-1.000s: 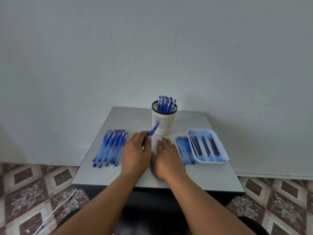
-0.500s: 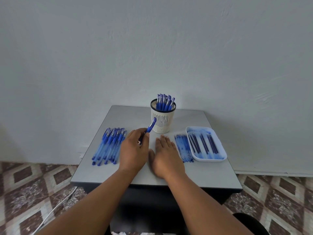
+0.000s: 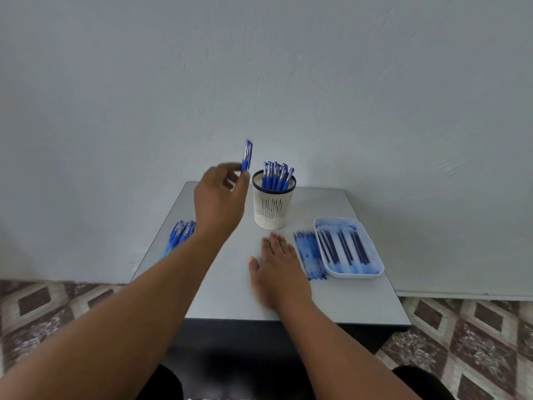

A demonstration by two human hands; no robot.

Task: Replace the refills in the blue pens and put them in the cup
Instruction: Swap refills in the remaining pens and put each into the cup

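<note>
Pale plaster wall backs our small grey table (image 3: 346, 301), and against it our left hand (image 3: 219, 197) pinches a capped blue pen (image 3: 247, 155) upright, raised just left of the cup (image 3: 273, 203), seemingly so it can drop in cap-up like the pens (image 3: 277, 174) already standing there. Our right hand (image 3: 278, 269) lies flat and relaxed on the table, holding nothing, beside a row of refills (image 3: 308, 255) that touches the white tray (image 3: 377, 269) of darker refills. More blue pens (image 3: 180, 233) wait at the left edge, partly behind our forearm. Brown patterned tiles cover the floor (image 3: 476, 342).
</note>
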